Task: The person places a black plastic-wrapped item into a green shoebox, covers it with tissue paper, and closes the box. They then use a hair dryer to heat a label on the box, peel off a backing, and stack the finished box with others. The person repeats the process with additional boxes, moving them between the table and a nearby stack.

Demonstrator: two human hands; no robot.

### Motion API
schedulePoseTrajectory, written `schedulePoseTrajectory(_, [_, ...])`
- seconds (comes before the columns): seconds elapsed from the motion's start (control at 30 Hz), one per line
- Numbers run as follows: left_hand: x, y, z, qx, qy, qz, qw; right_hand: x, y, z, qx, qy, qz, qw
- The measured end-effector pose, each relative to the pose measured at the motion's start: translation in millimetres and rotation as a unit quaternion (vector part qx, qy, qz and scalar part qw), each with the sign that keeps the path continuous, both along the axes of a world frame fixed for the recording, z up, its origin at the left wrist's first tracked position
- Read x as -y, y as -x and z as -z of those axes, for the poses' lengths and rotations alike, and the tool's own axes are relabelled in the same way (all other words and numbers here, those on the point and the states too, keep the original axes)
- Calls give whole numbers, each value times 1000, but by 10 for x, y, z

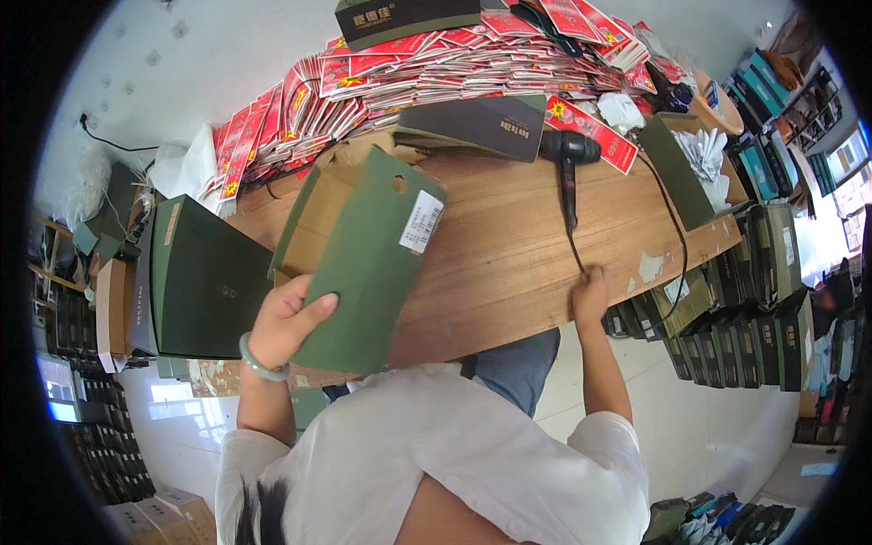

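Observation:
My left hand (295, 320) grips a green cardboard shoe box (368, 282), thumb on its outer side and fingers toward the inside. The box is tilted above the table, its brown inside showing; its upper end looks torn. A white barcode label (421, 222) and a round hole are on its green side. At the table's front edge my right hand (590, 295) is curled closed, with the black cord (576, 254) of a hair dryer running into its fingers. That black hair dryer (569, 168) lies farther back on the wooden table (490, 245).
Piled red printed packets (436, 77) line the table's back, with dark boxes on and before them. A large dark green box (204, 282) stands at the left. At the right sits an open box with white paper (704, 163); stacked shoe boxes (736, 350) stand below.

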State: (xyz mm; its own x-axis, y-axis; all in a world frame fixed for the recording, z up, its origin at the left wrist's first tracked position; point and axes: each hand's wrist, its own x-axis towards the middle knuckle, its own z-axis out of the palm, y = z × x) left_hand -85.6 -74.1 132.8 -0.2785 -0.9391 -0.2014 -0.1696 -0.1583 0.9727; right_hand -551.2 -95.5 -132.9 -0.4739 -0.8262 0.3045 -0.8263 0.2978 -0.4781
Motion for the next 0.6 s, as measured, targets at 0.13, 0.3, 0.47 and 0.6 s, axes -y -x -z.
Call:
schedulePoseTrajectory(0.13, [-67, -386, -158, -51, 2, -58, 997, -649, 50, -215, -31, -139, 28, 989])
schedulePoseTrajectory(0.3, [-107, -640, -219, -96, 28, -100, 990, -396, 148, -487, -3, -80, -14, 997])
schedulePoseTrajectory(0.47, [-88, -682, -173, -141, 29, -94, 985, 490, 35, -320, 53, -89, -66, 992])
schedulePoseTrajectory(0.6, [-179, -760, -152, -145, 22, -88, 985, 712, 24, -303, 548, -135, -107, 818])
